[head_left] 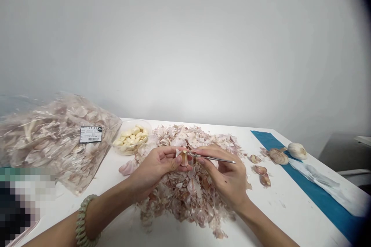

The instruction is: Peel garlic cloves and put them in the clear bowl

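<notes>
My left hand [158, 166] is closed around a garlic clove [184, 159], its brownish skin partly on and a pale end facing up. In my right hand [227, 173] I grip slim metal tweezers [217, 158] much like a pen. Their tip meets the top of the clove; whether it pinches a bit of skin is too small to tell. Both hands hover over a wide heap of garlic skins [191, 197] on the white table [275, 208]. Just beyond my left hand, a clear plastic bowl [148, 126] holds several peeled cloves [133, 136].
A clear bag [69, 162] stuffed with garlic skins fills the left side. To the right lie unpeeled cloves [262, 173], a partly broken garlic bulb [278, 156] and a whole bulb [297, 150]. Near them are a blue strip [313, 197] and crumpled white plastic [321, 179].
</notes>
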The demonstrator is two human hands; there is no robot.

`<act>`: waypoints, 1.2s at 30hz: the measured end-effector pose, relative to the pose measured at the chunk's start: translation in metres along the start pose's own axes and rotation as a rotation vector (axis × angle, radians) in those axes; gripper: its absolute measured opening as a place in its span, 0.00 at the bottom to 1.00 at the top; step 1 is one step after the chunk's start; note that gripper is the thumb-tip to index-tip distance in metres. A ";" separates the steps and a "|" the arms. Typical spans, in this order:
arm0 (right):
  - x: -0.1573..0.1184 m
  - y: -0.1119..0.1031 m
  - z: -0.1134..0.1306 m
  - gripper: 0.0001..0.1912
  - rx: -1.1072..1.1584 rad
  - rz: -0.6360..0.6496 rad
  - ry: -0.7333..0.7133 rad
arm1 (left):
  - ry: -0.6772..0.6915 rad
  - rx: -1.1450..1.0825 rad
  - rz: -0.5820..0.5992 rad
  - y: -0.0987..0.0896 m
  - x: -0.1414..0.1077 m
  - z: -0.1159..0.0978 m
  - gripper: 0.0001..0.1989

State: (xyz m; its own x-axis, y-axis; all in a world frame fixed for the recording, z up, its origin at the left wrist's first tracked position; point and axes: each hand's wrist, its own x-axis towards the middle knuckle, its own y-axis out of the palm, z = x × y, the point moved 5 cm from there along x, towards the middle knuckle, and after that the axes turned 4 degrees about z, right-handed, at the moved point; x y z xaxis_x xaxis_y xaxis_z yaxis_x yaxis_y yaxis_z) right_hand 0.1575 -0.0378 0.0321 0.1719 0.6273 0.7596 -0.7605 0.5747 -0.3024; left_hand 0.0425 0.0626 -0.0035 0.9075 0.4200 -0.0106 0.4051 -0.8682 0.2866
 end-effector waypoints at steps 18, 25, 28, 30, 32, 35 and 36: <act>-0.001 0.001 0.000 0.11 0.073 -0.043 0.098 | -0.027 -0.044 -0.025 0.001 -0.003 0.003 0.13; -0.004 0.000 -0.003 0.08 0.107 -0.054 0.167 | -0.069 -0.068 0.001 0.005 -0.003 0.002 0.15; -0.004 -0.001 -0.003 0.09 0.100 -0.061 0.160 | -0.086 -0.088 0.011 0.005 -0.003 0.004 0.13; -0.004 -0.001 -0.002 0.09 0.096 -0.066 0.150 | -0.086 -0.094 0.011 0.005 -0.003 0.005 0.12; -0.003 -0.002 -0.001 0.09 0.096 -0.067 0.144 | -0.082 -0.097 0.022 0.005 -0.003 0.005 0.11; -0.003 -0.002 0.000 0.10 0.104 -0.064 0.142 | -0.077 -0.107 0.043 0.006 -0.003 0.005 0.11; -0.003 -0.002 0.000 0.10 0.106 -0.061 0.141 | -0.078 -0.106 0.047 0.006 -0.003 0.005 0.11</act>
State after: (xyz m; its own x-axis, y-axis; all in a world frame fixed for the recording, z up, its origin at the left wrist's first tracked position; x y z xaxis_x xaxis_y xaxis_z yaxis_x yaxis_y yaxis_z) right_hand 0.1583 -0.0409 0.0307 0.3005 0.6647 0.6840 -0.8063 0.5602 -0.1901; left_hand 0.0432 0.0549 -0.0065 0.9328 0.3539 -0.0684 0.3517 -0.8518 0.3882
